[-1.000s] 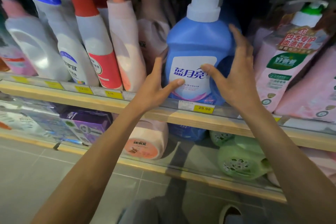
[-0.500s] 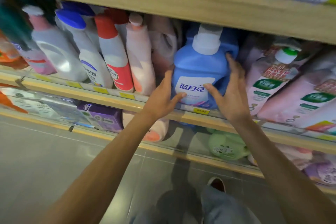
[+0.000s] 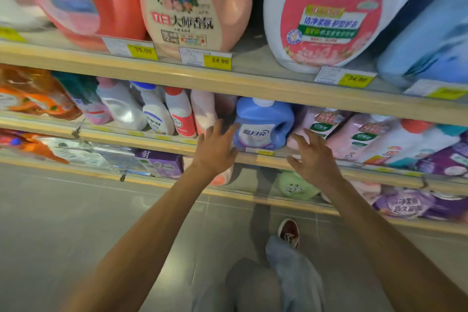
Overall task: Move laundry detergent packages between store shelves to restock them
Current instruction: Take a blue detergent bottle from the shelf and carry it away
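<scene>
Three shelves with pale wooden front edges are stacked one above another.

The upper shelf (image 3: 253,81) carries, left to right, a coral jug (image 3: 114,0), a peach bottle (image 3: 187,2) with a floral label, a large white jug (image 3: 329,12) and a light blue jug (image 3: 430,40). Yellow price tags (image 3: 217,61) sit along its edge.

The middle shelf (image 3: 121,134) carries orange pouches (image 3: 33,94), a blue-capped white bottle (image 3: 154,111), a red-capped bottle (image 3: 181,114), a blue bottle (image 3: 263,121) (upright, at the front edge) and pink pouches (image 3: 354,134).

The bottom shelf (image 3: 291,204) carries a purple box (image 3: 162,164), a green pouch (image 3: 296,185) and purple pouches (image 3: 410,205).

The floor (image 3: 76,223) below is grey tile.
</scene>
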